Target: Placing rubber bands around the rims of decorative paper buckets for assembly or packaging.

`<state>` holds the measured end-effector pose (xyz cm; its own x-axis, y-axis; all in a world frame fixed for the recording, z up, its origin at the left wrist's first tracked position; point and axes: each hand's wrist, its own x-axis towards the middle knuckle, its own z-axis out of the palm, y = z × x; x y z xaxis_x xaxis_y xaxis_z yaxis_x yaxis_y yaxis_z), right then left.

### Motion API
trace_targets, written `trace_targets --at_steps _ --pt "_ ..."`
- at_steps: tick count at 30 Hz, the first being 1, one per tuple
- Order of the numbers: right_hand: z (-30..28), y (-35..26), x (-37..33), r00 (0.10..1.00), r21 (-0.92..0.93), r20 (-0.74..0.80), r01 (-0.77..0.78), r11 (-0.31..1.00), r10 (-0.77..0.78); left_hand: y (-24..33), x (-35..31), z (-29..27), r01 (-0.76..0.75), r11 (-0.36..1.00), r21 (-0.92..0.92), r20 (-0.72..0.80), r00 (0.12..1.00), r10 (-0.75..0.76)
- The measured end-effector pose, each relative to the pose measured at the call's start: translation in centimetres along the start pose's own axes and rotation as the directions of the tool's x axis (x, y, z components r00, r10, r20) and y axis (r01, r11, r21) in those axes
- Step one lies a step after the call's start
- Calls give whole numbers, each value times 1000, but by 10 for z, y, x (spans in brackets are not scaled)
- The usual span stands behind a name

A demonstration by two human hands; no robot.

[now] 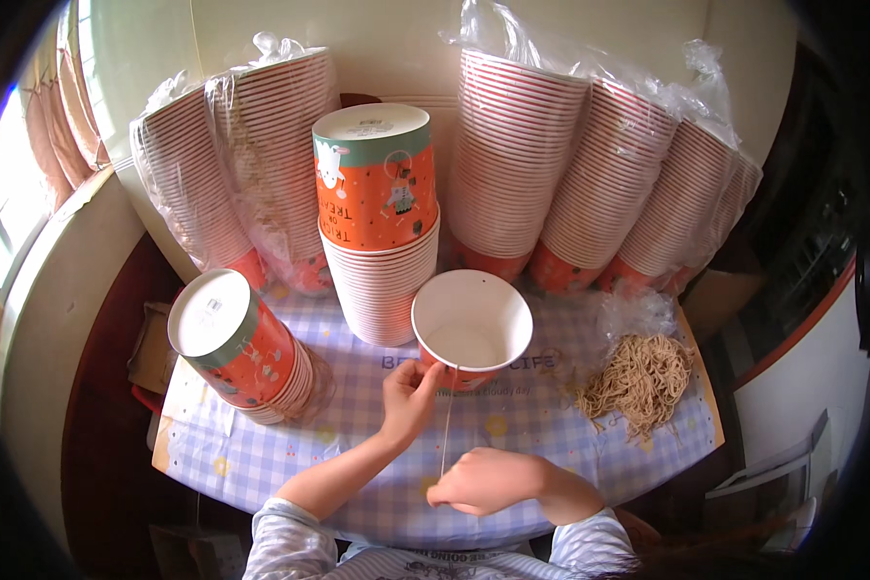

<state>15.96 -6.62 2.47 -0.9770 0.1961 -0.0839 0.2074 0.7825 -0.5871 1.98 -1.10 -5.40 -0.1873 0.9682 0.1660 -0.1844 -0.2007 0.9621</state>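
Note:
A paper bucket (pixel 473 319), white inside and orange outside, stands open side up at the middle of the table. My left hand (pixel 411 397) grips its near side just below the rim, thumb and fingers closed. A thin pale string (pixel 447 430) runs from that rim toward me. Its lower end goes into my right hand (pixel 493 480), which is closed round it near the table's front edge. Behind the bucket rises a tall stack of upside-down orange paper buckets (pixel 375 198). To the left leans a shorter upside-down stack (pixel 246 343), with loose cord beside it.
Plastic-wrapped bucket stacks stand along the back, two on the left (pixel 280 145) and several on the right (pixel 522 155). A heap of tan strings (pixel 643 385) lies at the table's right side. A purple checked cloth (pixel 358 483) covers the table. Cardboard (pixel 152 348) stands at the left.

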Motion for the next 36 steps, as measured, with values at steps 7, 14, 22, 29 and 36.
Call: trace_targets --at_steps 7,14,22,29,36 --pt "-39 -19 -45 892 330 -81 445 833 -445 36 31 -27 -494 651 576 285 868 407" --pt "-72 -10 -70 457 417 -373 860 294 -807 49 39 -40 -685 369 628 554 727 406" --pt "-46 -19 -96 109 145 -941 985 -91 -321 71 2 -17 -802 202 563 703 593 394" --pt "-42 -4 -83 198 157 -966 960 230 -169 71 -46 12 -845 308 437 746 532 401" --pt "-38 -1 -31 345 323 -938 836 443 33 97 -49 7 -544 786 293 689 690 220"
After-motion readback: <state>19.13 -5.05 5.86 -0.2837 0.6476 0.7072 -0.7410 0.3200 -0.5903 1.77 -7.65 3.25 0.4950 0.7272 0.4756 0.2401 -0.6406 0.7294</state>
